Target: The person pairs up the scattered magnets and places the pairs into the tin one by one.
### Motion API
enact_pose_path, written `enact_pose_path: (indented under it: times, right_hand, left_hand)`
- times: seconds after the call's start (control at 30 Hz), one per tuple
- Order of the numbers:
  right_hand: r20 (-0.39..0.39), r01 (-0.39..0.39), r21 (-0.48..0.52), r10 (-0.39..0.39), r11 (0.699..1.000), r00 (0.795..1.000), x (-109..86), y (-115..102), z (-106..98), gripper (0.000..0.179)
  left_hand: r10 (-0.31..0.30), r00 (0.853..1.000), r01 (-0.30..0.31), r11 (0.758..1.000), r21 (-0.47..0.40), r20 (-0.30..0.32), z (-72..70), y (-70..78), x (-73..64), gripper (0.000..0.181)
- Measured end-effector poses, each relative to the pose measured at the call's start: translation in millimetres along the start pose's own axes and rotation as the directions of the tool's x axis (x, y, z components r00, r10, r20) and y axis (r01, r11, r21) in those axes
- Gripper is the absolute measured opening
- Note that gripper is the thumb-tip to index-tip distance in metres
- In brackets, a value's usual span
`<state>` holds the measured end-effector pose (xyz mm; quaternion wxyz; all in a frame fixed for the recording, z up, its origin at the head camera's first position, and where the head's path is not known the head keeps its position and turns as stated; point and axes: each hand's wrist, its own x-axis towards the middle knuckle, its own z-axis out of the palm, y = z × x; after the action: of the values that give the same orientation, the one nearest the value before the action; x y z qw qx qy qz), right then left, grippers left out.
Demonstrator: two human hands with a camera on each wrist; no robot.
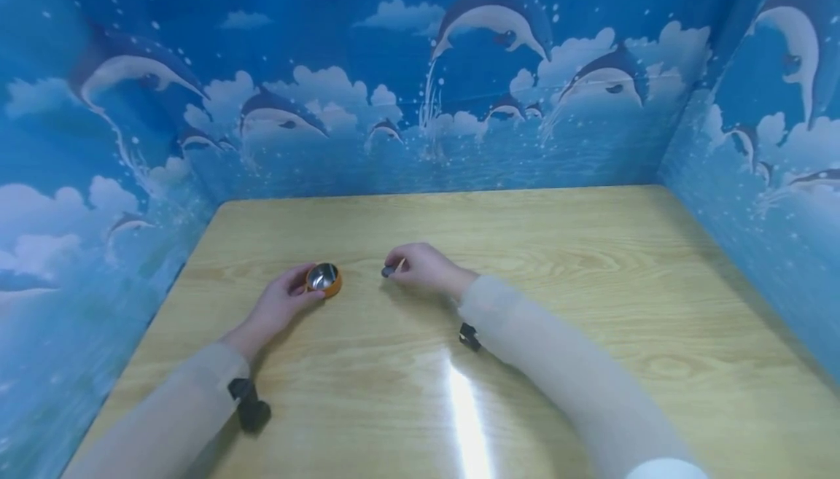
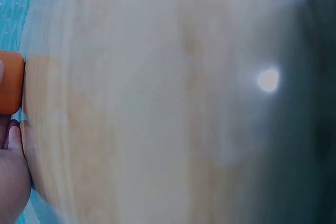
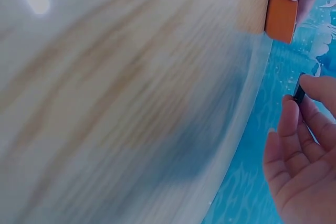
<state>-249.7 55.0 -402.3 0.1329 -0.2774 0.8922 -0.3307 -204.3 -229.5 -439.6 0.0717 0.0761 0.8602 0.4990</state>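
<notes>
In the head view a small round orange cup [image 1: 333, 289] with a shiny metal inside stands on the table, left of centre. My left hand [image 1: 278, 304] holds it from the left, thumb on the near side and fingers round the far side. The left wrist view catches only part of the orange cup [image 2: 10, 85] at its edge. To the cup's right, my right hand [image 1: 426, 267] pinches a small dark flat disc [image 1: 387, 272] between thumb and fingers. Edge-on, the disc [image 3: 300, 92] looks thin and black in the right wrist view. Its exact kind is unclear.
The light wood-grain table [image 1: 558, 246] spreads under both arms, with a bright light reflection near its front. Blue cloth walls [image 1: 367, 143] printed with dolphins and clouds enclose the back and sides. A dark device [image 1: 252, 406] is strapped at the left wrist.
</notes>
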Motion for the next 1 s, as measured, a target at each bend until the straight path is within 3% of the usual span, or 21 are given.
enact_pose_path:
  times: [0.53,1.0]
  right_hand:
    - [0.016,0.055,0.024,-0.056,0.998,0.998,18.1,-21.4,13.7,0.025]
    - [0.014,0.064,0.048,-0.065,0.997,0.998,29.0,-28.0,23.9,0.024]
  left_hand:
    - [-0.01,1.0,0.01,1.0,0.021,0.0,0.0,3.9,-2.7,0.068]
    - [-0.015,1.0,0.015,1.0,0.014,-0.001,1.2,2.1,0.6,0.069]
